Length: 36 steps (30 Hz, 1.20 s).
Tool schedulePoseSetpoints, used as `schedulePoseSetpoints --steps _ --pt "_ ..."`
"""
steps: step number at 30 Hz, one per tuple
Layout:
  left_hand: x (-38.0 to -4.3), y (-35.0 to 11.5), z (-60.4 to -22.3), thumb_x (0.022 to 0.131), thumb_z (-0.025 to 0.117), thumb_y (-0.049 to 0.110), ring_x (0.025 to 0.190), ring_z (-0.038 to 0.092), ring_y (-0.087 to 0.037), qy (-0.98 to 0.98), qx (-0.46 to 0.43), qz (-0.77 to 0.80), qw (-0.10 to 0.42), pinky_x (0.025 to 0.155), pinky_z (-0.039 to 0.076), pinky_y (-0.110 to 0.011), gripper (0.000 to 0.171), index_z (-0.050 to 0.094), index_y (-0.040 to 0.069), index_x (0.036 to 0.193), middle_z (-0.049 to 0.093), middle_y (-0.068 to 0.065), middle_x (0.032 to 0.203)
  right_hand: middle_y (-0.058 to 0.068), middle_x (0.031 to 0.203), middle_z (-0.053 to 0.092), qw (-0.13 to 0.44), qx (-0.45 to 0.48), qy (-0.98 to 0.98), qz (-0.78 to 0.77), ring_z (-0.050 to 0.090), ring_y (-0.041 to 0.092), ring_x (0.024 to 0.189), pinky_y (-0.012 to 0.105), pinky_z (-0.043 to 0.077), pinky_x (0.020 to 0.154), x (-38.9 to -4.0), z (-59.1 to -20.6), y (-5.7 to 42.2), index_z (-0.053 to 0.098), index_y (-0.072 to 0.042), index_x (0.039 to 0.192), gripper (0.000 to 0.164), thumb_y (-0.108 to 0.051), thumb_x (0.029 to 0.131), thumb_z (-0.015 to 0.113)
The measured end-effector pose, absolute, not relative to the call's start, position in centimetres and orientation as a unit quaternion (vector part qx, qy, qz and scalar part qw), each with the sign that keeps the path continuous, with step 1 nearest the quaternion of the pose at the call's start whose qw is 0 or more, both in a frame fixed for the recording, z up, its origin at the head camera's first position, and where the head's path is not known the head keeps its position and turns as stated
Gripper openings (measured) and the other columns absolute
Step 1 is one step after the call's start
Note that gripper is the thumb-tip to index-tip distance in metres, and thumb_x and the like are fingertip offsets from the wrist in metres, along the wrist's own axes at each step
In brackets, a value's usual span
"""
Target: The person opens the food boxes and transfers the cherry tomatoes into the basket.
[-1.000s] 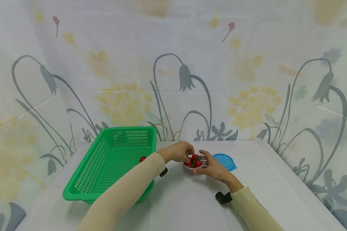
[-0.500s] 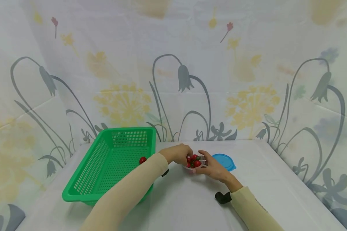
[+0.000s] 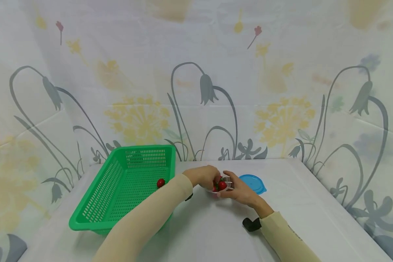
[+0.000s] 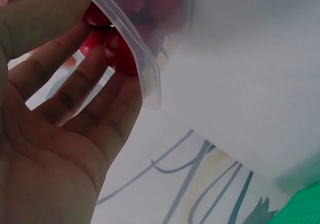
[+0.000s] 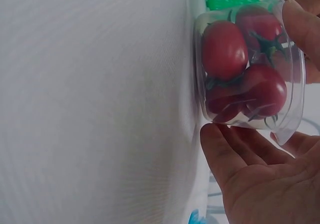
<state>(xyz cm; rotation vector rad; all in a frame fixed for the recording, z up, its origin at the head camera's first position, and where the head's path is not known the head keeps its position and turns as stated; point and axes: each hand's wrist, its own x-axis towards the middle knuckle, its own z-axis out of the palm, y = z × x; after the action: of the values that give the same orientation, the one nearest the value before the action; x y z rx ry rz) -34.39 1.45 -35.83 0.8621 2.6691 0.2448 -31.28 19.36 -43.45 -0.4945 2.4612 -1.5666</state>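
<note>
A small clear plastic container [image 5: 298, 101] of red cherry tomatoes [image 5: 225, 51] stands on the white table, a little right of centre in the head view. My right hand [image 3: 239, 191] grips it from the right, thumb on the near side and fingers on the far side. From the left, my left hand [image 3: 203, 176] reaches over the rim with its fingers down among the fruit. Its thumb and fingers close around a cherry tomato [image 4: 97, 16] inside the container; the fingertips are partly hidden. Green stems show on some of the tomatoes.
A large green plastic basket [image 3: 78, 221] stands on the left, under my left forearm. One cherry tomato [image 3: 161, 183] lies inside it, by the right wall. Beyond my right hand lies a blue lid [image 3: 253, 183]. A flower-patterned cloth [image 3: 196, 120] hangs behind the table.
My left hand has shifted slightly right and its fingers have gone deeper among the tomatoes. My right hand keeps its grip on the container. The head view has shifted a little.
</note>
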Motion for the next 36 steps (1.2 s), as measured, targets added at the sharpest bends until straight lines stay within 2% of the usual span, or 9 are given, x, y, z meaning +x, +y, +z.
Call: schedulePoseSetpoints --steps 6,11,15,25,36 --pt "-34.2 1.4 -35.9 0.083 0.072 0.008 0.079 0.055 -0.011 0.934 0.308 0.070 0.166 0.073 0.049 -0.025 0.006 0.072 0.013 0.086 0.062 0.007 0.084 0.014 0.141 0.040 0.095 -0.166 0.825 -0.531 0.048 0.034 0.124 0.044 0.046 0.095 -31.4 -43.5 19.3 0.023 -0.011 0.149 0.094 -0.028 0.077 0.080" --pt "-34.0 1.4 -36.2 0.087 0.069 0.012 0.082 0.055 -0.010 0.934 0.306 0.067 0.174 0.079 0.049 -0.026 0.007 0.072 0.014 0.093 0.063 0.007 0.088 0.014 0.141 0.040 0.098 -0.164 0.827 -0.529 0.047 0.034 0.124 0.045 0.045 0.095 -31.5 -43.7 19.4 0.022 -0.010 0.150 0.094 -0.029 0.078 0.080" --pt "-34.1 1.3 -36.3 0.088 0.068 0.013 0.083 0.055 -0.010 0.929 0.311 0.079 0.182 0.078 0.049 -0.026 0.009 0.073 0.014 0.096 0.064 0.006 0.090 0.014 0.143 0.038 0.099 -0.164 0.827 -0.528 0.046 0.034 0.126 0.045 0.045 0.096 -31.6 -43.8 19.4 0.022 -0.010 0.150 0.094 -0.028 0.078 0.079" --pt "-34.4 0.7 -35.9 0.083 0.071 0.016 0.087 0.054 -0.010 0.917 0.318 0.121 0.206 0.073 0.049 -0.025 0.013 0.072 0.016 0.095 0.061 0.009 0.092 0.014 0.138 0.042 0.103 -0.170 0.823 -0.531 0.048 0.033 0.124 0.045 0.045 0.095 -31.5 -43.7 19.4 0.022 -0.010 0.150 0.092 -0.026 0.079 0.079" --pt "-34.4 0.4 -35.7 0.077 0.078 0.007 0.079 0.057 -0.010 0.916 0.309 0.178 0.185 0.066 0.050 -0.023 0.015 0.069 0.015 0.086 0.063 0.006 0.084 0.013 0.139 0.041 0.096 -0.166 0.827 -0.528 0.047 0.033 0.124 0.048 0.044 0.097 -31.6 -43.9 19.4 0.024 -0.014 0.149 0.090 -0.026 0.079 0.079"
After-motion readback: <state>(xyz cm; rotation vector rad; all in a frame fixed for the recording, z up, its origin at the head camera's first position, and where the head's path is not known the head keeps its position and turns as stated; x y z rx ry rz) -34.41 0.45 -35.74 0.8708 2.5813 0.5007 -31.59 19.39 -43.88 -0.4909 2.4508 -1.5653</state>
